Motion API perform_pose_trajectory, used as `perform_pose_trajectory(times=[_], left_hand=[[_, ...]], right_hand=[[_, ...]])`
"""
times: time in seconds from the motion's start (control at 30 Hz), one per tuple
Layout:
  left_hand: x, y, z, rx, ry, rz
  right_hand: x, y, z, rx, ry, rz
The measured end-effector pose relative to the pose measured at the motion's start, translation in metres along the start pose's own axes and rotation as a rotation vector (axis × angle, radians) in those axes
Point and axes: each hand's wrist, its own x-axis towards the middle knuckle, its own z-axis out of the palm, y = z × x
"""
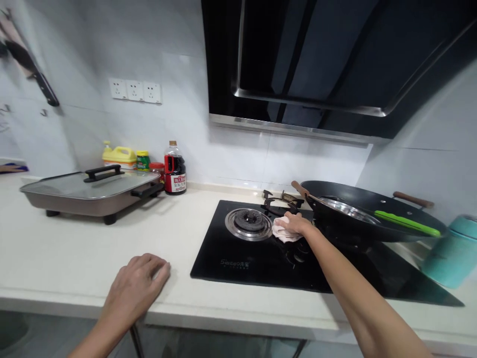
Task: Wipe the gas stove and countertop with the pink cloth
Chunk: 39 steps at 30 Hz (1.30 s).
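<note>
My right hand (296,223) presses a pale pink cloth (283,230) onto the black glass gas stove (238,271), just right of the left burner (249,223). Its fingers are closed around the bunched cloth. Behind that hand, a black pot support (278,205) sits off the burner, at the stove's back edge. My left hand (138,279) rests on the pale countertop near the front edge, left of the stove. Its fingers are curled under in a loose fist, and nothing shows in it.
A large wok (372,228) with a metal lid or bowl (346,209) and a green-handled utensil (406,223) stands on the right side. Beside it is a teal container (452,253). An electric pan (85,196), a sauce bottle (175,171) and a yellow jug (121,155) stand left. A range hood (298,59) overhangs.
</note>
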Motion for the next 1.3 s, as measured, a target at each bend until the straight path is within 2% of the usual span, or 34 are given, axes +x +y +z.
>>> perform_pose_trajectory(times=[0.13,0.27,0.4,0.57,0.63,0.7,0.77,0.83,1.03,1.17,1.3], left_hand=[[-0.003,0.003,0.0,0.005,0.002,-0.011],[-0.004,0.004,0.0,0.031,0.011,-0.002],[-0.003,0.005,0.0,0.033,0.007,-0.002],[0.001,0.001,0.001,0.036,-0.014,0.006],[0.003,-0.003,0.002,0.036,-0.02,0.005],[0.005,-0.006,0.004,0.029,-0.017,0.005],[0.006,-0.008,0.005,0.018,-0.011,0.002],[0.007,-0.01,0.005,0.01,-0.003,-0.002],[0.007,-0.008,0.005,0.056,-0.022,-0.005],[0.006,-0.002,0.0,0.095,-0.048,0.0],[0.003,0.005,-0.005,0.097,-0.036,0.008]], right_hand=[[-0.017,-0.013,0.002,-0.043,-0.006,-0.062],[-0.055,-0.037,0.006,-0.05,0.009,-0.186],[-0.103,-0.083,0.013,-0.006,0.043,-0.326],[-0.158,-0.152,0.023,0.225,0.055,-0.534],[-0.169,-0.169,0.027,0.289,0.11,-0.591],[-0.174,-0.172,0.028,0.328,0.152,-0.605],[-0.175,-0.158,0.028,0.349,0.152,-0.613],[-0.177,-0.129,0.029,0.362,0.146,-0.61],[-0.206,-0.002,0.043,0.398,0.196,-0.457],[-0.218,0.1,0.057,0.369,0.229,-0.237],[-0.21,0.186,0.061,0.248,0.241,0.142]])
